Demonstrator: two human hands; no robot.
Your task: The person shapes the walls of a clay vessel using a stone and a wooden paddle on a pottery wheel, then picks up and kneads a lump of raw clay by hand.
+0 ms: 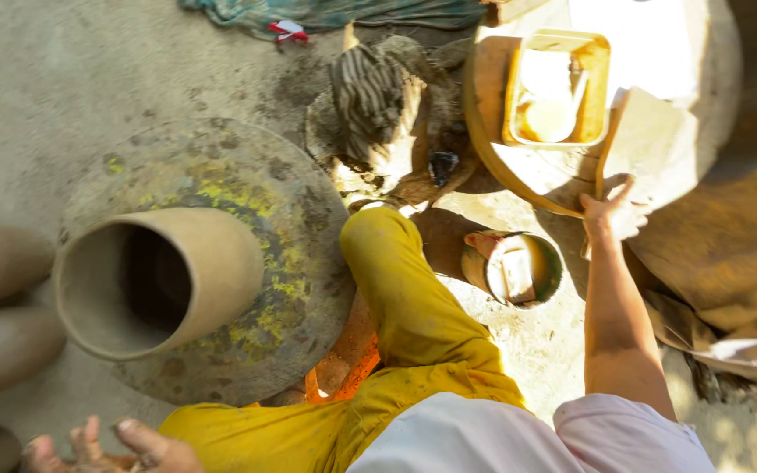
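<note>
Matt, smooth clay pot [159,280] on a rough, paint-flecked wheel [300,219]; striped cloth [374,96]; yellow plastic tub [597,88].

— Any packages, labels, signs or screens here?
— No signs and no screens; the nearest thing to a package is a yellow rectangular tub [558,88], open at the top, standing on the round board at the upper right; its inside is washed out by sunlight, so its contents cannot be told.
— Anything else?
— A small round tin [519,268] on the ground just below that board, its rim greenish, something pale inside; and a red and white scrap [287,31] like a tag at the top edge, lying on a crumpled teal cloth; too small to tell more.
</note>
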